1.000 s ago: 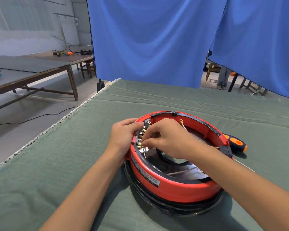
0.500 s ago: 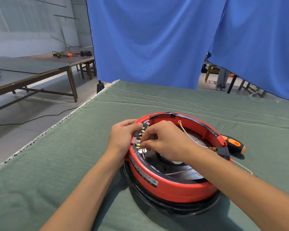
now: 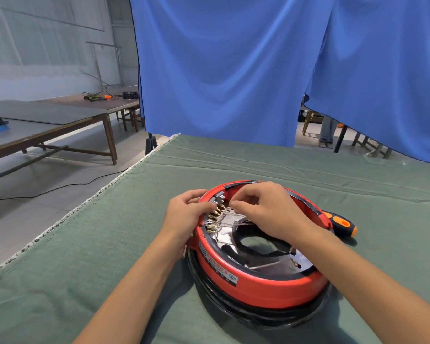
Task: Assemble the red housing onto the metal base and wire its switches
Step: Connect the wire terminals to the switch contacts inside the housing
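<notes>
The round red housing (image 3: 261,285) sits on the shiny metal base (image 3: 225,238) over a black rim, on the green cloth. A row of brass switch terminals (image 3: 215,216) lines the housing's left inner wall, with thin white wires (image 3: 230,225) running from them. My left hand (image 3: 186,217) grips the housing's left rim, thumb by the terminals. My right hand (image 3: 266,212) reaches over the housing, fingertips pinched on a white wire end just right of the upper terminals. Another loose wire with a brass lug (image 3: 294,263) lies inside, near the front.
An orange-and-black screwdriver (image 3: 341,224) lies on the cloth right behind the housing. The green-covered table (image 3: 109,256) ends at a frayed left edge. Blue curtains (image 3: 224,70) hang behind it. Wooden tables (image 3: 47,125) stand on the left, and a person's legs (image 3: 327,131) show past the curtain.
My right hand has moved up along the terminal row, from the lower terminals to the upper ones, uncovering wires attached lower down. My left hand has stayed on the rim.
</notes>
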Demonstrator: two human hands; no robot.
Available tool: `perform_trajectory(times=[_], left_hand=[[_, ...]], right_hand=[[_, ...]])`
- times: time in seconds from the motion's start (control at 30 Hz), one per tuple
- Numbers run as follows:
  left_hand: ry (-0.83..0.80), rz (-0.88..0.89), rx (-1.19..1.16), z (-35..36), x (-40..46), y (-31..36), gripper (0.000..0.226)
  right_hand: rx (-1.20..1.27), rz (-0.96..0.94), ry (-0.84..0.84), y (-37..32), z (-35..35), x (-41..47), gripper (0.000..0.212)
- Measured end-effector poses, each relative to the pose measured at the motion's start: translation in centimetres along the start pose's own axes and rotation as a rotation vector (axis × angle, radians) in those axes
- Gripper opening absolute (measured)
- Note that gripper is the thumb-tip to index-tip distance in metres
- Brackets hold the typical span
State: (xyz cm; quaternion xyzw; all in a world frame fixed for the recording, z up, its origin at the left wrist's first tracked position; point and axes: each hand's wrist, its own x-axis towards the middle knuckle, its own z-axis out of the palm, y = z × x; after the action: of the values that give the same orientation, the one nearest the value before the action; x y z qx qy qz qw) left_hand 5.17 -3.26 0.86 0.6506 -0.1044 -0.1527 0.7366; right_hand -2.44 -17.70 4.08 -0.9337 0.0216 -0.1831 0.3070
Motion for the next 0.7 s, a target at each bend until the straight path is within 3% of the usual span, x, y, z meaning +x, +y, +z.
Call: perform_trajectory(times=[0.3,0.5,0.57,0.7], left_hand=[[0.194,0.05,-0.041,0.6,-0.2,0.0,0.028],[0.327,0.105,-0.032,-0.5,0.2,0.1,0.016],[0.38,0.215,0.19,-0.4,-0.2,0.1,0.019],[0.396,0.7,0.64,1.4,-2.7,0.3,0.021]], right_hand=[[-0.121,0.118,0.471,2.9,-4.0,-3.4,0.021],[-0.232,0.204,0.459,4.8,-3.2,-5.6,0.013],[-0.18,0.242,0.466,5.2,-2.3,-5.8,0.013],[-0.133,0.277,0.502,5.5,-1.6,-5.1,0.019]])
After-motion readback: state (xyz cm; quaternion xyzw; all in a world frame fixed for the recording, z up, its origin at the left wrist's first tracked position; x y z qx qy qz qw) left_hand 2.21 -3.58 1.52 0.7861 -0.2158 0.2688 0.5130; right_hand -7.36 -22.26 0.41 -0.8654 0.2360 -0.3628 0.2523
